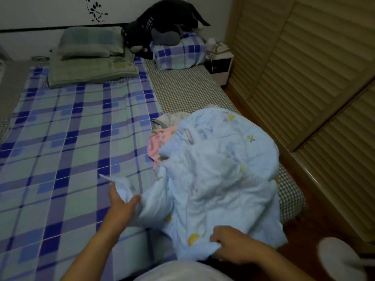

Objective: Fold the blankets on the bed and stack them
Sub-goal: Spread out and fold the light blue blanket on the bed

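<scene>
A light blue quilted blanket (pixel 219 169) with small yellow prints lies crumpled on the right side of the bed. My left hand (pixel 121 205) grips one corner of it, pulled out toward the left. My right hand (pixel 229 244) grips its near edge close to my body. A pink patterned cloth (pixel 157 145) and a pale cloth (pixel 172 119) poke out from under the blue blanket's far left side.
The bed has a blue plaid sheet (pixel 67 142) over a grey checked mattress cover (pixel 186 88). Green pillows (pixel 91 57), a black plush toy (pixel 162 21) and a plaid pillow (pixel 178 53) lie at the head. A nightstand (pixel 221 65) and louvred wardrobe doors (pixel 304 78) stand right.
</scene>
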